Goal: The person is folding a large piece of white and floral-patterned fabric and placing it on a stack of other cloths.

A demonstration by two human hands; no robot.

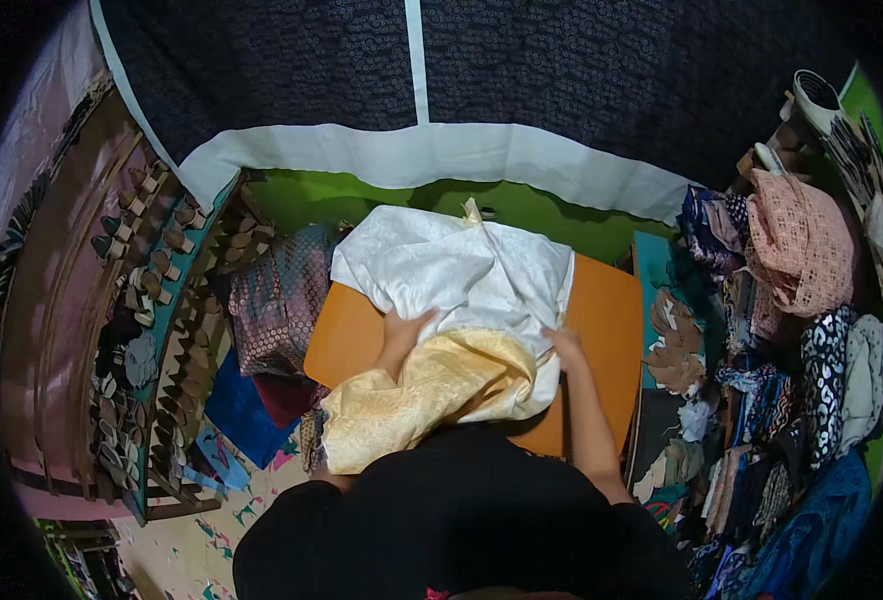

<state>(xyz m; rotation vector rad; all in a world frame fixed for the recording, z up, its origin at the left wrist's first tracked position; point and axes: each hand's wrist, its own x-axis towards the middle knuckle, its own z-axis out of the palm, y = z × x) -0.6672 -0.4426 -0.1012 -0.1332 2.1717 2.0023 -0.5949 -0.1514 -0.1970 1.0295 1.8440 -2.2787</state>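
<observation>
A white patterned fabric [431, 255] is spread in loose folds over an orange tabletop [601, 340]. A cream-gold patterned fabric [421, 395] lies bunched at its near side, partly against my body. Whether the two are one piece cannot be made out. My left hand [403, 335] pinches the white fabric near its left middle, its forearm partly covered by the gold folds. At the right edge of the white fabric, my right hand [563, 347] grips the cloth, thumb and fingers closed on it. Some fingertips of both hands are hidden by the cloth.
Racks on the left hold several shoes and wooden shoe forms [166, 265]. Patterned fabric [281, 300] is heaped left of the table. Folded cloths and a pink bundle [799, 240] crowd the right. A dark curtain [561, 70] hangs behind; scraps litter the floor [176, 540].
</observation>
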